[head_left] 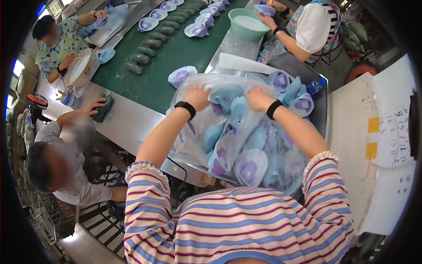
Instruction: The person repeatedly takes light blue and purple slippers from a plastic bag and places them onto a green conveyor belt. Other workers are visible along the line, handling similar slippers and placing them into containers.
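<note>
A clear plastic bag [179,140] lies spread in front of me, filled with light blue and purple shoe uppers [239,109]. My left hand [198,97] is closed on the left side of the bag's mouth. Across the opening, my right hand [258,98] has its fingers curled on the bag's other side, some of the fingertips hidden in the film. Between the hands the mouth is held apart, with uppers showing inside. More uppers [251,168] lie under and beside the film, toward my body.
A green belt [118,72] carries rows of dark green shoe lasts [151,43] and uppers [204,25]. A green basin [247,24] stands at the far side, near a co-worker [310,31]. Two people [57,44] work at left. A blue-capped bottle [315,86] stands right of the uppers.
</note>
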The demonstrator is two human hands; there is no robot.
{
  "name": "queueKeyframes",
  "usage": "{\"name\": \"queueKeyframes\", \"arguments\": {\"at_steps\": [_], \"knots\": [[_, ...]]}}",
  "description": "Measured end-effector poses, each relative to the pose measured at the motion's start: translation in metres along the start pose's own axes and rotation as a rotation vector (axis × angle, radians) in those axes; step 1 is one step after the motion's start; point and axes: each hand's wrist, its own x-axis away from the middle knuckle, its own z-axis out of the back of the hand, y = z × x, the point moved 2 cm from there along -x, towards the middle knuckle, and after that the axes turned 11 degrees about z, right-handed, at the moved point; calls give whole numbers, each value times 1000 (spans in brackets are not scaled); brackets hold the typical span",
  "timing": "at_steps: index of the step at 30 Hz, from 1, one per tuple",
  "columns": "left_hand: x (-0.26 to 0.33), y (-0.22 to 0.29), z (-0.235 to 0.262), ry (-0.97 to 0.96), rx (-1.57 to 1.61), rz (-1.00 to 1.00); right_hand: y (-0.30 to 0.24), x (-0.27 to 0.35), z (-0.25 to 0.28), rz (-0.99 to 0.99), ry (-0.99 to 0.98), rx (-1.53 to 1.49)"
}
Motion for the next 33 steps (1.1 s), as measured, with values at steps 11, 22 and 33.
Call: {"name": "queueKeyframes", "arguments": {"at_steps": [11,22,33], "knots": [[-67,54,-60,-93,295,-131,-48,14,-24,463,196,-224],[63,48,74,-188,448,-299,35,43,-40,-145,500,-801],[85,-16,78,-228,1637,264,-33,74,68,416,861,-434]]}}
